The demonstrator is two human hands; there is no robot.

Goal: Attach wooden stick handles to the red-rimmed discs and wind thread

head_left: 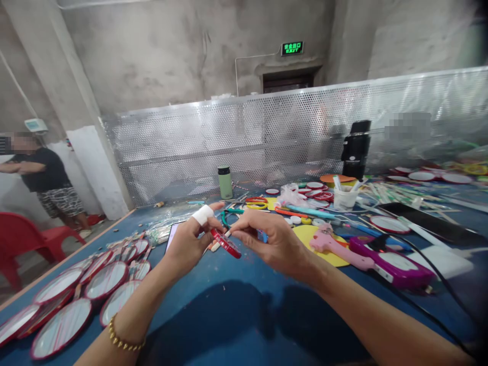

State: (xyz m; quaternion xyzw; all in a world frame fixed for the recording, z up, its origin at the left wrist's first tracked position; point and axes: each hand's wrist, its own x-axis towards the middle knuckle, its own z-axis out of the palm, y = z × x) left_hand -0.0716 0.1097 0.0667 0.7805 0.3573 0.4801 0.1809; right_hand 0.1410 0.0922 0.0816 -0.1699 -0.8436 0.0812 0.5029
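Note:
Above the blue table, my left hand (192, 239) grips a small red round piece (226, 244) by its edge. It is tilted and seen almost edge-on, with pale marks along its side. My right hand (269, 236) is closed in a pinch against the near face of that piece; whatever is between its fingertips is too small to make out. White tape wraps a finger of the left hand, and a beaded bracelet circles that wrist. Behind the left hand lies a phone (172, 238), partly covered. Green-handled pliers (224, 217) lie just beyond the fingers.
Several red-rimmed round panels (63, 328) cover the table's left side. At right lie a pink glue gun (341, 247), a purple device (396, 264), cables and a black phone (430, 222). A green bottle (225, 184) and black flask (356, 152) stand behind. A person (49, 173) stands far left.

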